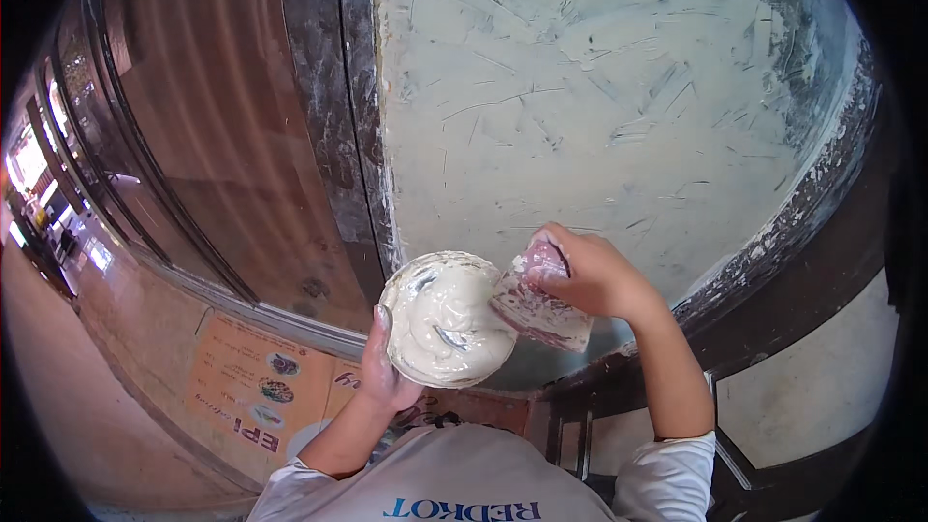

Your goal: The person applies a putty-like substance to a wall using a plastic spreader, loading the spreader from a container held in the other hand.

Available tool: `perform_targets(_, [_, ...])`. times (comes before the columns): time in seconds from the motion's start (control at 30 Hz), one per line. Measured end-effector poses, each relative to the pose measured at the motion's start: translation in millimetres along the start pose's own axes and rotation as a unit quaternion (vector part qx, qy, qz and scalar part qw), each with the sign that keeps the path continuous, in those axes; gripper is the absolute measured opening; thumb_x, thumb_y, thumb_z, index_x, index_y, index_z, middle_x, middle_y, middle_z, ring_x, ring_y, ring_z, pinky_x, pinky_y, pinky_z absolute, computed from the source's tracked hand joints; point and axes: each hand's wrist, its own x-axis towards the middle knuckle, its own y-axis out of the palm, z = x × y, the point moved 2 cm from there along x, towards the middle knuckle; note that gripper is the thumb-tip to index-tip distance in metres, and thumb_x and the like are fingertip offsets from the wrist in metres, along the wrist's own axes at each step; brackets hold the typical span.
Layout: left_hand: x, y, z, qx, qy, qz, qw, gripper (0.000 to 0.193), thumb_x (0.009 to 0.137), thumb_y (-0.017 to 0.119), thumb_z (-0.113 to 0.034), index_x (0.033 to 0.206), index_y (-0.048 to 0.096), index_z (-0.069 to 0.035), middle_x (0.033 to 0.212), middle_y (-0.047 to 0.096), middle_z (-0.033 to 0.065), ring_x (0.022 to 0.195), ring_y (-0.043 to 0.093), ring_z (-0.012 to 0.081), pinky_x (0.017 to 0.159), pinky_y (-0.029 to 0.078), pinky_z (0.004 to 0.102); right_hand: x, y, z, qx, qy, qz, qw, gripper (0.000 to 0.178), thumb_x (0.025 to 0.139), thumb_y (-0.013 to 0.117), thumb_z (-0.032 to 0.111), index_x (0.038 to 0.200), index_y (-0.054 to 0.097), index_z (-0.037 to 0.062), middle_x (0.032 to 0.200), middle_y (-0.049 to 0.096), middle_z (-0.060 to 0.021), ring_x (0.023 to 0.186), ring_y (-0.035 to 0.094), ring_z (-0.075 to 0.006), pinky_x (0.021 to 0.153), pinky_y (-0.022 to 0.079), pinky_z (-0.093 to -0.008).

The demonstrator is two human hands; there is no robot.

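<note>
My left hand (382,367) is cupped under a round plate (447,317) heaped with pale, wet putty, fingers wrapped up around its near-left rim so it sits level in front of my chest. My right hand (590,275) is closed firmly on the handle of a wide putty knife (541,309), whose smeared blade slants down and left until its edge meets the right rim of the plate. Both grips are shut tight, one on the plate, one on the knife.

As I judge it, I am at the loading step: the blade is at the putty but I cannot tell whether it already carries a fresh bead. The wall panel (599,97) far ahead of me is already coated in a greenish-grey skim, scored all over with short trowel marks. To its left runs a dark metal frame (338,106), then a brown curved panel (213,126); an orange sign (256,377) lies low on the near left.

The next move, I reckon, calls for dragging the blade through the putty to pick up an even load, then lifting it away cleanly so nothing drips, while my left hand keeps the plate flat and steady close to the wall.
</note>
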Motion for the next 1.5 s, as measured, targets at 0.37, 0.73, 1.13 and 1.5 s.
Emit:
perform_targets(0.37, [4.2, 6.7, -5.9, -0.051, 0.010, -0.007, 0.999, 0.061, 0.102, 0.036, -0.046, 0.147, 0.034, -0.004, 0.147, 0.042, 0.0185, 0.132, 0.046, 0.0349, 0.110, 0.039, 0.0510, -20.1, -11.0, 17.0, -0.009, -0.042, -0.258, 0.965, 0.027, 0.084, 0.068, 0.016, 0.104, 0.055, 0.0037, 0.089, 0.064, -0.0193, 0.084, 0.062, -0.0408, 0.074, 0.049, -0.0456])
perform_targets(0.73, [6.9, -2.2, -15.9, 0.010, 0.120, -0.032, 0.992, 0.065, 0.103, 0.033, -0.050, 0.148, 0.030, -0.004, 0.150, 0.038, 0.0172, 0.135, 0.042, 0.0337, 0.113, 0.036, 0.0476, -38.7, 57.7, -32.7, -0.022, -0.044, -0.349, 0.936, 0.028, 0.085, 0.069, 0.017, 0.106, 0.058, 0.0015, 0.089, 0.066, -0.0159, 0.082, 0.064, -0.0377, 0.074, 0.052, -0.0436])
perform_targets(1.13, [0.3, -27.3, 4.0, 0.155, 0.193, -0.063, 0.967, 0.074, 0.100, 0.028, -0.060, 0.152, 0.023, -0.007, 0.154, 0.031, 0.0136, 0.140, 0.035, 0.0316, 0.116, 0.029, 0.0453, -32.9, 30.1, 29.4, -0.105, -0.084, -0.247, 0.960, 0.019, 0.084, 0.068, 0.018, 0.098, 0.063, 0.0076, 0.085, 0.066, -0.0114, 0.082, 0.065, -0.0299, 0.071, 0.049, -0.0402])
perform_targets(1.5, [-12.1, -56.1, 13.1, 0.225, 0.192, -0.026, 0.955, 0.074, 0.100, 0.028, -0.059, 0.153, 0.018, -0.007, 0.156, 0.027, 0.0124, 0.142, 0.031, 0.0309, 0.117, 0.026, 0.0449, -0.7, 20.5, 83.0, -0.481, -0.283, -0.288, 0.778, 0.014, 0.079, 0.065, 0.020, 0.084, 0.056, 0.0295, 0.087, 0.050, 0.0054, 0.096, 0.047, -0.0160, 0.082, 0.046, -0.0383])
